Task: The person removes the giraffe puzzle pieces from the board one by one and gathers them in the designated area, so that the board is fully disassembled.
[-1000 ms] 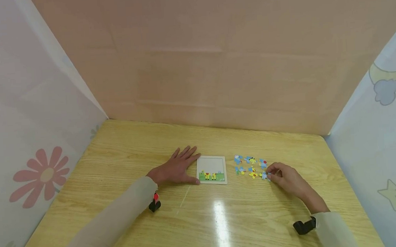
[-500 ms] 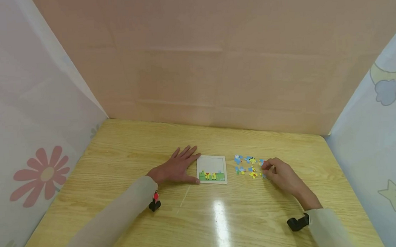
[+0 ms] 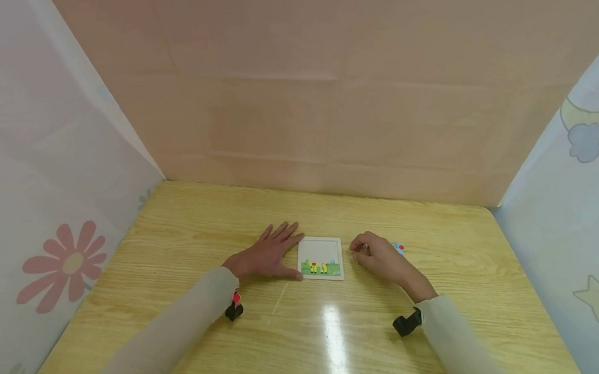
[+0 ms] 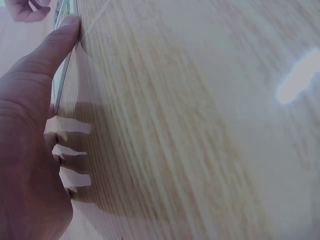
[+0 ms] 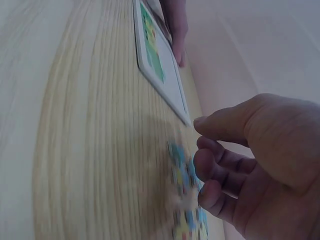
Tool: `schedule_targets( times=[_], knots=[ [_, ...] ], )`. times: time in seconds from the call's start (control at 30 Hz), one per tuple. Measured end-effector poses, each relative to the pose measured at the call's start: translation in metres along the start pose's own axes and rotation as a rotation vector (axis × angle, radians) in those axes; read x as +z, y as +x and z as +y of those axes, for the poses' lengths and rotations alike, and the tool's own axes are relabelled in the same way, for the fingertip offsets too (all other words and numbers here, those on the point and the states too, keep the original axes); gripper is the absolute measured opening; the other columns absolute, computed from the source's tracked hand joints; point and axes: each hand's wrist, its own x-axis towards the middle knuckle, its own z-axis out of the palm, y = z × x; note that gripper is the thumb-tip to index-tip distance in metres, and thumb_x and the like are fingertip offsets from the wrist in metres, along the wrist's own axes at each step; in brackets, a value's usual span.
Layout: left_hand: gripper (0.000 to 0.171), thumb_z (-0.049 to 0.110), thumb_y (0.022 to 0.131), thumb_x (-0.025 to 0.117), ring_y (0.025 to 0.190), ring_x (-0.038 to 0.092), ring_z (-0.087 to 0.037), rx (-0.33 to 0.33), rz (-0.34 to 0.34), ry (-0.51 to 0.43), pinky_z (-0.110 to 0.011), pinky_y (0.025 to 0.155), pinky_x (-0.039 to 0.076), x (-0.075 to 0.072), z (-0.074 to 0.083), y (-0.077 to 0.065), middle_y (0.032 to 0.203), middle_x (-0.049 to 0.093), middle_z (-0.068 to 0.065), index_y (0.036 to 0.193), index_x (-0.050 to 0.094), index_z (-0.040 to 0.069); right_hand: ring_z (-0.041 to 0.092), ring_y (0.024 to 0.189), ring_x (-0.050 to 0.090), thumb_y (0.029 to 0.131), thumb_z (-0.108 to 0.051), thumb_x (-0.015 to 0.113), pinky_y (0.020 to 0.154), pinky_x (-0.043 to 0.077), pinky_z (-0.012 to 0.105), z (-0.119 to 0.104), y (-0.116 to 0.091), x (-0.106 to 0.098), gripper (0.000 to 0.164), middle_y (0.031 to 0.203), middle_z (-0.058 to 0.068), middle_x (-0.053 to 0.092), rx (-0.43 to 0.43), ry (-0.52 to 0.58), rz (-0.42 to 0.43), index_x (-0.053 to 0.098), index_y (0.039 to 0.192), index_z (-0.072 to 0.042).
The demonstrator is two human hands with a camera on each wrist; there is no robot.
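Observation:
My left hand (image 3: 266, 257) lies flat with its fingers spread. Thumb and fingertip touch the left edge of a square puzzle frame (image 3: 321, 276). Green ground and yellow figures fill the frame's lower part, and its upper part is plain white. To the right of the frame, my right hand (image 3: 383, 257) hovers above loose jigsaw pieces (image 5: 182, 175), its fingers loosely bent. Nothing shows between thumb and fingers (image 5: 210, 192) in the right wrist view. A blue piece with a red dot (image 3: 398, 248) peeks out beside this hand, which hides most of the others from the head camera.
The wooden table (image 3: 334, 333) carries a bright light reflection near its front. A plain brownish backdrop (image 3: 294, 96) rises behind it. Printed cloth walls stand at both sides, with a red flower (image 3: 71, 264) on the left one.
My right hand has moved left from the rightmost pieces to above those nearer the frame, uncovering the red-dot piece. The left hand and the frame stay in place.

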Motion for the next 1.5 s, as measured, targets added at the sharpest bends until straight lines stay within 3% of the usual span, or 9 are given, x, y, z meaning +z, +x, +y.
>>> schedule_targets(
  times=[0.1, 0.33, 0.5, 0.67, 1.03, 1.5],
  knots=[
    [0.107, 0.069, 0.093, 0.069, 0.170, 0.000, -0.037, -0.001, 0.001, -0.003, -0.066, 0.135, 0.000, 0.001, 0.000, 0.000, 0.183, 0.003, -0.010, 0.172, 0.022, 0.016, 0.014, 0.088, 0.059, 0.106, -0.013, 0.063, 0.081, 0.052, 0.029, -0.012, 0.011, 0.011, 0.015, 0.117, 0.007, 0.069, -0.018, -0.011, -0.029, 0.071, 0.118, -0.009],
    [0.106, 0.071, 0.093, 0.068, 0.170, 0.001, -0.036, -0.002, 0.011, 0.014, -0.066, 0.135, 0.002, 0.004, -0.004, 0.001, 0.183, 0.003, -0.009, 0.172, 0.022, 0.018, 0.010, 0.086, 0.063, 0.107, -0.016, 0.063, 0.078, 0.055, 0.029, -0.036, 0.031, 0.037, 0.017, 0.112, 0.002, 0.069, -0.092, -0.088, -0.124, 0.072, 0.120, -0.012],
    [0.105, 0.071, 0.094, 0.067, 0.170, 0.000, -0.035, 0.004, 0.005, 0.022, -0.065, 0.135, 0.001, 0.005, -0.005, 0.001, 0.183, 0.001, -0.008, 0.173, 0.020, 0.019, 0.018, 0.104, 0.070, 0.104, -0.018, 0.067, 0.091, 0.060, 0.039, -0.050, 0.037, 0.050, 0.022, 0.116, 0.002, 0.068, -0.146, -0.183, -0.156, 0.072, 0.124, -0.011],
    [0.105, 0.070, 0.094, 0.068, 0.170, 0.000, -0.035, 0.016, 0.011, 0.002, -0.066, 0.135, 0.000, 0.004, -0.004, -0.001, 0.183, 0.002, -0.009, 0.172, 0.021, 0.017, 0.025, 0.118, 0.070, 0.102, -0.021, 0.073, 0.101, 0.059, 0.047, -0.059, 0.038, 0.056, 0.026, 0.122, 0.005, 0.066, -0.159, -0.209, -0.176, 0.071, 0.126, -0.009],
    [0.104, 0.069, 0.095, 0.068, 0.170, 0.002, -0.037, 0.025, 0.027, 0.008, -0.066, 0.134, 0.001, 0.005, -0.004, 0.000, 0.183, 0.004, -0.011, 0.172, 0.023, 0.015, 0.024, 0.110, 0.070, 0.097, -0.021, 0.079, 0.096, 0.060, 0.046, -0.079, 0.040, 0.059, 0.026, 0.118, 0.006, 0.066, -0.110, -0.260, -0.183, 0.071, 0.118, -0.009],
    [0.105, 0.069, 0.094, 0.069, 0.170, 0.001, -0.038, 0.035, 0.034, 0.003, -0.067, 0.134, 0.001, 0.005, -0.008, 0.001, 0.183, 0.004, -0.011, 0.172, 0.023, 0.015, 0.019, 0.105, 0.068, 0.096, -0.017, 0.080, 0.093, 0.058, 0.042, -0.076, 0.044, 0.061, 0.028, 0.114, 0.003, 0.070, -0.086, -0.178, -0.173, 0.065, 0.119, -0.010]
  ],
)
